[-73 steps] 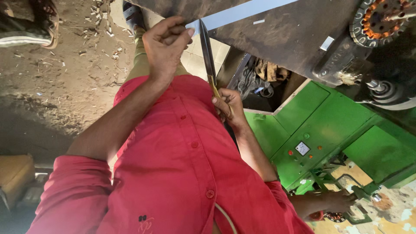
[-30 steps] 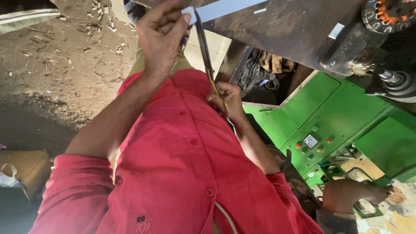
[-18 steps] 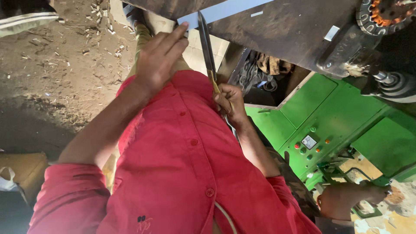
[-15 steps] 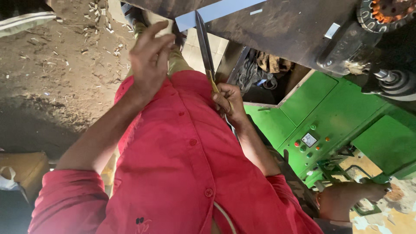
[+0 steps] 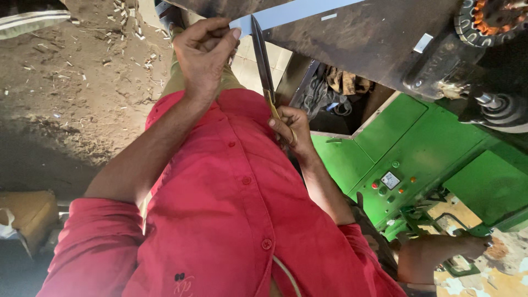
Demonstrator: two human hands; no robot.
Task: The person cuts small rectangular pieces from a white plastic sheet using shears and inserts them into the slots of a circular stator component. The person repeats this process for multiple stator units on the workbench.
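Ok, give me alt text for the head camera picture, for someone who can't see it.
A person in a red shirt pinches a pale blue strip in the left hand and holds long scissors to it with the right hand. A green machine stands at the right.

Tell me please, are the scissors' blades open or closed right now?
Closed, or nearly: the scissors in the right hand show as one narrow dark line, no gap, beside the pale strip.
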